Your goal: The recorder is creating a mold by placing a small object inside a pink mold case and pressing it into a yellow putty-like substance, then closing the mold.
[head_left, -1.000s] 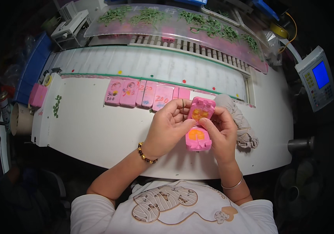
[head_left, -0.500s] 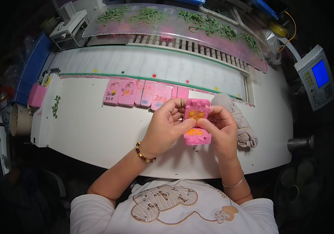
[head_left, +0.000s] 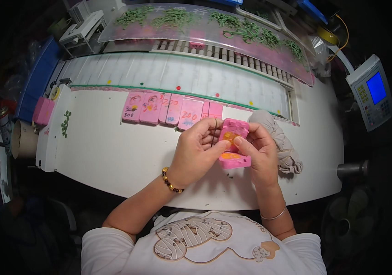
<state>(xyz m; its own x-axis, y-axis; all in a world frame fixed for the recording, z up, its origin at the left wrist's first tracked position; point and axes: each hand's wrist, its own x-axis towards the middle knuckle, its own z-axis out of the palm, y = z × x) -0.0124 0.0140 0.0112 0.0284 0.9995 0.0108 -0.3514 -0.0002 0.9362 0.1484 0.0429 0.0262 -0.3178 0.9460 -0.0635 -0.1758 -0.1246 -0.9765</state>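
Over the white table I hold a pink rubber mould [head_left: 235,160], opened out into two parts joined near the middle, with yellow-orange areas on its inner faces. My left hand [head_left: 195,149] is closed on its left side, with a thin dark band across the fingers. My right hand [head_left: 263,155] grips the right edge. Both thumbs press on the yellow-orange area of the upper part; what lies under them cannot be made out. Just beyond my left hand stands a row of pink mould blocks [head_left: 169,109] with handwritten marks.
A crumpled grey cloth [head_left: 282,143] lies right of my right hand. Behind the blocks runs a pale belt [head_left: 159,73] with coloured dots, then rollers [head_left: 232,57] and a clear tray [head_left: 200,30] of green pieces. Small green pieces [head_left: 66,124] lie left; a control panel [head_left: 367,91] stands right.
The mould has shifted slightly right and tilted, its lower part folding up a little. My right thumb has moved up onto the upper part. The belt's dots have slid slightly left.
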